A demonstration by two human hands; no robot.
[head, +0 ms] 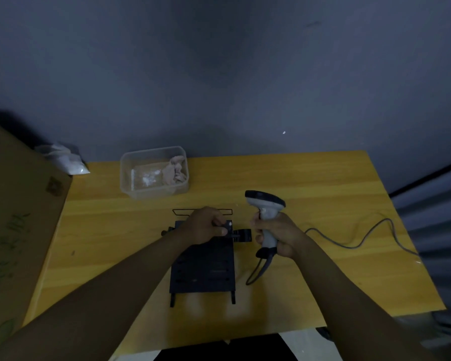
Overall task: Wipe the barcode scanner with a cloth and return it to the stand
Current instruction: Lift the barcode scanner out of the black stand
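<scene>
My right hand (279,234) grips the handle of the grey barcode scanner (264,203), held upright above the table with its dark head pointing left. Its cable (362,239) trails off to the right. My left hand (206,225) rests on the top of the black stand (203,269), fingers closed around a small knob or clip on it. The stand lies in the middle of the yellow table (310,178), just left of the scanner. A pinkish cloth (175,170) lies crumpled inside a clear plastic tub (130,162) at the back left.
A cardboard box (16,217) stands along the table's left side, with a white plastic bag (63,160) behind it. A dark wall rises behind the table. The table's right edge drops off near a striped surface (438,217).
</scene>
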